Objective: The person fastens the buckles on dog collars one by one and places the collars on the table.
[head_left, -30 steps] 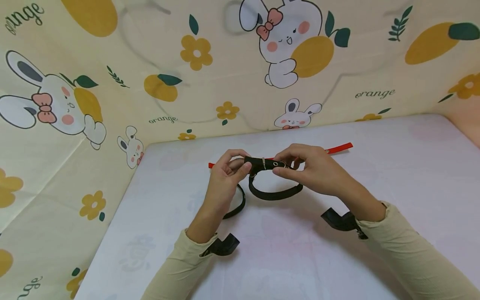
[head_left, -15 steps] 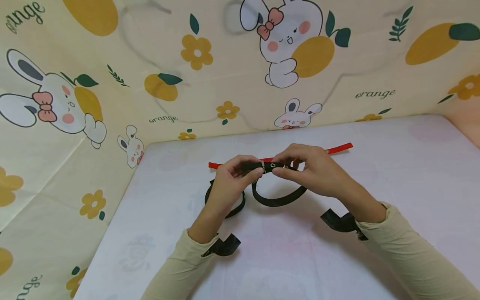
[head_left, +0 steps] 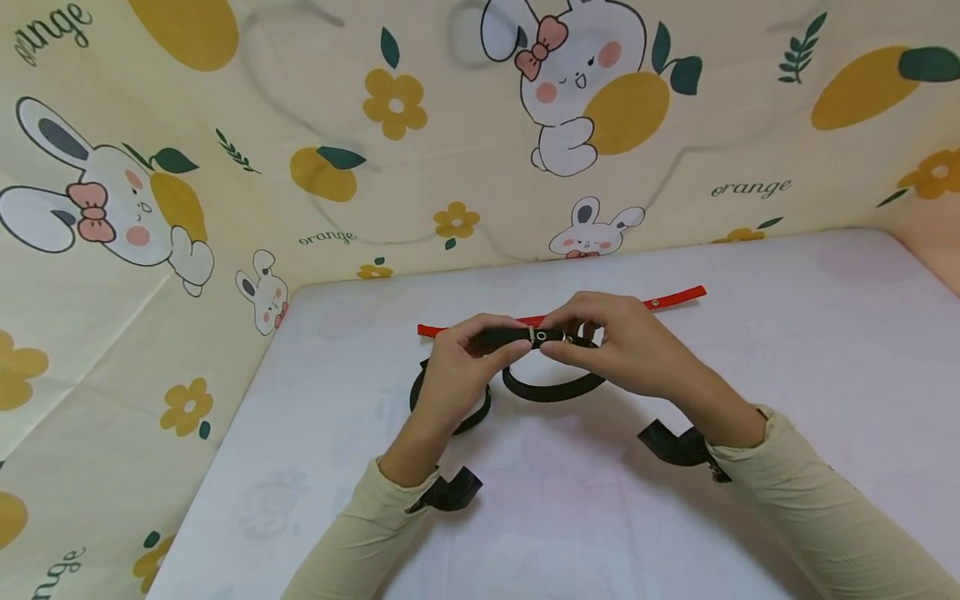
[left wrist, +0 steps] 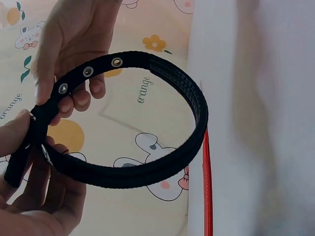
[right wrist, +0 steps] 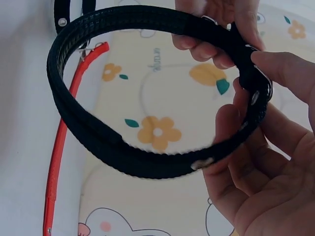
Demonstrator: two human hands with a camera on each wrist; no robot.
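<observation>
A black collar (head_left: pixel 553 393) with metal eyelets and a buckle is held up above the table, closed into a loop. My left hand (head_left: pixel 463 362) pinches its strap by the buckle, thumb on the near side. Close beside it, my right hand (head_left: pixel 618 340) grips the strap on the buckle's other side. In the left wrist view, the strap's tail passes through the buckle, and several eyelets show along the collar (left wrist: pixel 133 178). The right wrist view has the collar's loop (right wrist: pixel 147 167) hanging from both hands, its buckle partly covered by fingers.
A second black collar (head_left: pixel 474 423) lies looped on the white table (head_left: pixel 540 517), partly behind my left hand. Behind both hands stretches a red collar (head_left: pixel 678 297), laid out straight. A printed cloth (head_left: pixel 450 108) rises along the table's back and left side.
My left hand has moved right along the strap, closer to my right hand, and now covers the strap's tail. More of the second black collar shows. The right hand has barely moved.
</observation>
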